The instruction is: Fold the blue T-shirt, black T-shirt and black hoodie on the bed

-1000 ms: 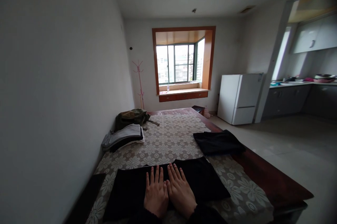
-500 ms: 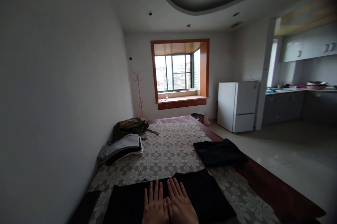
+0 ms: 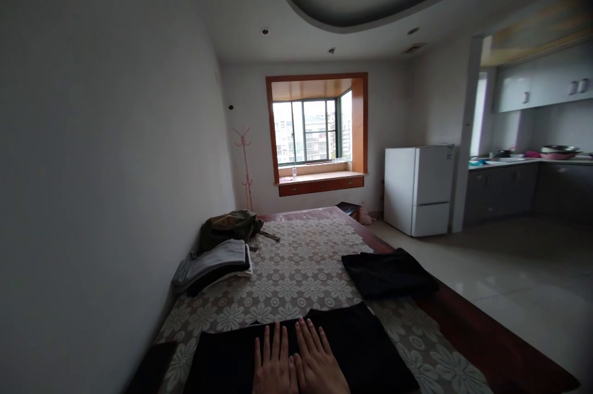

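Observation:
A black piece of clothing (image 3: pixel 365 347) lies spread flat across the near part of the patterned tablecloth (image 3: pixel 259 289). My left hand (image 3: pixel 274 363) rests palm down on its middle, fingers straight and slightly apart. Beside it, thumbs touching, my right hand (image 3: pixel 317 360) lies flat on the same cloth with its fingers stretched forward. Neither hand grips anything. The garment's near edge runs out of the picture, and its exact kind cannot be made out. Farther off to the right sits a folded black garment (image 3: pixel 389 273).
A stack of folded clothes (image 3: pixel 215 264) and a dark green backpack (image 3: pixel 229 227) lie along the left wall. The dark red table edge (image 3: pixel 500 338) runs down the right side. Beyond stand a white fridge (image 3: pixel 417 190) and a pink coat rack (image 3: pixel 245 165).
The whole view has tilted slightly, so things sit a little lower in the picture. Both hands stay flat on the black garment, which looks unchanged.

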Motion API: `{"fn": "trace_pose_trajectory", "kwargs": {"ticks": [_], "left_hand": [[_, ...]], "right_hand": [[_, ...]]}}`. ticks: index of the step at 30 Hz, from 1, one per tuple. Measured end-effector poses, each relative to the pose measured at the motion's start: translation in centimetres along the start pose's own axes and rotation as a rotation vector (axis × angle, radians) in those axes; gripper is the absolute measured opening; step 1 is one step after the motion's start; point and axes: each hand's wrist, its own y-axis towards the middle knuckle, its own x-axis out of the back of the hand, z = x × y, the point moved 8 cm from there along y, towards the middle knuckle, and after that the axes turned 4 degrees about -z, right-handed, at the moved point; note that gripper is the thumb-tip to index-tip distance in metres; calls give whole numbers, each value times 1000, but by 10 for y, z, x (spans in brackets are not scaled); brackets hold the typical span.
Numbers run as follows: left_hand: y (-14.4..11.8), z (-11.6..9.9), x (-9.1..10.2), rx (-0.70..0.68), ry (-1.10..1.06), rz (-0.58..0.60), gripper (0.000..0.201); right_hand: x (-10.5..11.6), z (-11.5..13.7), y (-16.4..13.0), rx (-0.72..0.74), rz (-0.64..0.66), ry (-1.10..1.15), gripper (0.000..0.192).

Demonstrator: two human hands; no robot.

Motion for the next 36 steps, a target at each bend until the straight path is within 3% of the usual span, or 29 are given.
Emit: {"fn": "trace_pose_trajectory", "kwargs": {"ticks": [6, 13, 22, 29, 33, 36], "left_hand": [[0, 15, -42, -31, -18, 36, 54], [-1, 19, -56, -18, -16, 15, 55], [-3, 15, -51, 26, -11, -81, 52], [-2, 11, -43, 32, 1, -33, 54], [-1, 8, -34, -42, -37, 26, 57], [0, 6, -19, -24, -36, 67, 58]], "right_hand": [[-20, -10, 1, 35, -31, -30, 60], [-23, -11, -1, 79, -127, -45, 65], [-22, -16, -4, 121, -84, -31, 63], [-25, -12, -1, 36, -44, -45, 60], [-12, -4, 1, 7, 12, -17, 60], [6, 2, 2, -28, 75, 30, 60]]}}
